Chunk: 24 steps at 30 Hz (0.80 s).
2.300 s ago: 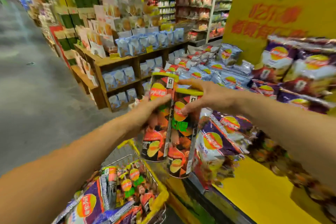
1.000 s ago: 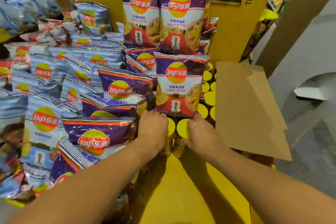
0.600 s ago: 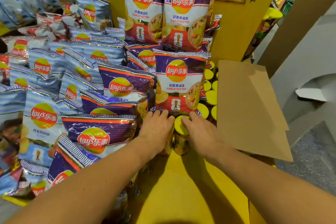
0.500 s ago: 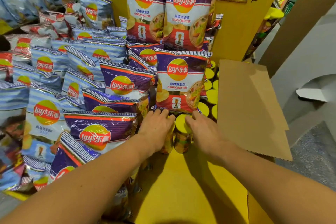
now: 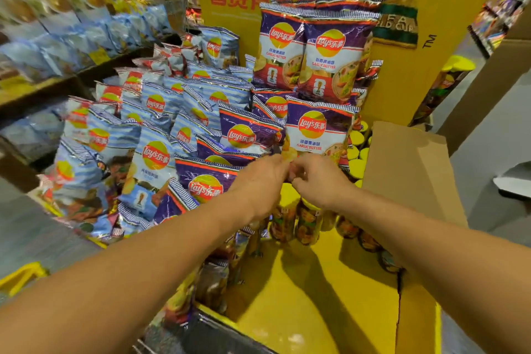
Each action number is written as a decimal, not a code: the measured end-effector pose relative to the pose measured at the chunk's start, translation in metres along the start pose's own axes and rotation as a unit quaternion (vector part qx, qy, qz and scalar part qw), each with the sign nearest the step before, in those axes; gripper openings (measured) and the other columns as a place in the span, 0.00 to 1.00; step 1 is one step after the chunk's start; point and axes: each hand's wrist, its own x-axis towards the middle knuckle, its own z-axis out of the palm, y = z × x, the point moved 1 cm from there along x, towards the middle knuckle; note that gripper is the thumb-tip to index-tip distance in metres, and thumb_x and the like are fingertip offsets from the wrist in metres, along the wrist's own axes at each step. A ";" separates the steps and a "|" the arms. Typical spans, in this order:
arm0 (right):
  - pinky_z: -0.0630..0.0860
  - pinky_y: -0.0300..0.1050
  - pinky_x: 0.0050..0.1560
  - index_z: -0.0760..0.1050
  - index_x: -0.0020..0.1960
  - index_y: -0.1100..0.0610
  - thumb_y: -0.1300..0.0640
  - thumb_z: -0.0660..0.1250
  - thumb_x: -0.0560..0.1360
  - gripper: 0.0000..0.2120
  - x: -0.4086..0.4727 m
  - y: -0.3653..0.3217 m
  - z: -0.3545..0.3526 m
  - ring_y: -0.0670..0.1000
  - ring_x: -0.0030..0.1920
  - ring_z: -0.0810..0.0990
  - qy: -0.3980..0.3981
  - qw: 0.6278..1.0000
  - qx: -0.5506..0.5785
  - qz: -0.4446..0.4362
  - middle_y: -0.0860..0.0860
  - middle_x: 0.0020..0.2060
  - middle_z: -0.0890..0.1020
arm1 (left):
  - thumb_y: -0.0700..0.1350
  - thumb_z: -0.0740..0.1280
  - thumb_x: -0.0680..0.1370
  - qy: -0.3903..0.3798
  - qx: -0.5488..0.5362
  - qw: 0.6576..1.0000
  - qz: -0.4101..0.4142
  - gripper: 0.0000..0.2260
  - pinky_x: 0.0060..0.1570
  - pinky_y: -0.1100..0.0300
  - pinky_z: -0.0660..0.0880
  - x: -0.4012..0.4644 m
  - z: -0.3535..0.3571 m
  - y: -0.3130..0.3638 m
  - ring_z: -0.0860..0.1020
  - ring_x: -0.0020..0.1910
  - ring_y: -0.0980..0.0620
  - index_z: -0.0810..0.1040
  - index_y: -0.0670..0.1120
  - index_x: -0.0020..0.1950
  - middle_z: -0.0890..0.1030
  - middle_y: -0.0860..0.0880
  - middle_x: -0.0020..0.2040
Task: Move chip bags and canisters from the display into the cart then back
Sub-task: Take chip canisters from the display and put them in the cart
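Note:
Two chip canisters with yellow lids, the left canister (image 5: pixel 283 218) and the right canister (image 5: pixel 309 223), stand upright side by side on the yellow display base (image 5: pixel 301 296). My left hand (image 5: pixel 263 181) and my right hand (image 5: pixel 319 181) hover just above their lids, fingers loosely bent and nearly touching each other, holding nothing. Right behind the hands stands a purple garlic-butter chip bag (image 5: pixel 319 129). Its lower edge is hidden by my fingers.
More yellow-lidded canisters (image 5: pixel 356 152) fill the row to the right, beside a brown cardboard flap (image 5: pixel 408 169). Purple and blue chip bags (image 5: pixel 155 158) pile up on the left. A yellow cart part (image 5: pixel 20 276) shows at the lower left.
My hands carried two canisters from the cart to the display, stood them on the yellow base, and have now lifted off their lids. The view has swung slightly left.

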 end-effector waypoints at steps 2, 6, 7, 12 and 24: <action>0.75 0.47 0.41 0.74 0.36 0.49 0.59 0.65 0.71 0.07 0.000 -0.024 -0.007 0.54 0.41 0.77 0.006 1.000 0.020 -0.018 0.48 0.36 0.80 | 0.36 0.64 0.74 0.037 -0.023 0.999 -0.022 0.15 0.51 0.48 0.74 -0.020 -0.023 -0.002 0.74 0.57 0.42 0.74 0.45 0.59 0.74 0.45 0.56; 0.72 0.43 0.39 0.80 0.44 0.56 0.61 0.66 0.74 0.05 -0.003 -0.072 -0.020 0.51 0.40 0.76 -0.004 0.996 0.055 -0.064 0.52 0.40 0.82 | 0.38 0.62 0.74 0.088 -0.041 0.993 -0.064 0.12 0.56 0.47 0.72 -0.061 -0.060 -0.025 0.73 0.58 0.43 0.76 0.45 0.57 0.76 0.45 0.56; 0.71 0.43 0.40 0.80 0.44 0.56 0.62 0.66 0.74 0.05 -0.004 -0.086 -0.019 0.51 0.40 0.76 -0.008 0.995 0.063 -0.079 0.52 0.41 0.83 | 0.38 0.61 0.75 0.094 -0.039 0.992 -0.077 0.12 0.56 0.48 0.72 -0.074 -0.068 -0.032 0.73 0.58 0.43 0.76 0.45 0.57 0.76 0.45 0.56; 0.74 0.44 0.44 0.81 0.42 0.55 0.61 0.68 0.72 0.04 -0.010 -0.158 0.008 0.50 0.39 0.77 -0.073 0.984 0.072 -0.147 0.52 0.39 0.84 | 0.40 0.60 0.78 0.111 -0.040 0.982 -0.145 0.09 0.52 0.55 0.69 -0.146 -0.086 -0.070 0.74 0.56 0.43 0.76 0.45 0.55 0.77 0.45 0.55; 0.72 0.45 0.38 0.79 0.40 0.59 0.57 0.68 0.76 0.08 -0.067 -0.314 0.137 0.48 0.34 0.74 -0.264 0.936 0.004 -0.235 0.54 0.34 0.81 | 0.46 0.55 0.74 0.005 -0.063 0.954 -0.293 0.15 0.53 0.50 0.73 -0.360 -0.084 -0.166 0.76 0.54 0.40 0.77 0.44 0.52 0.80 0.41 0.53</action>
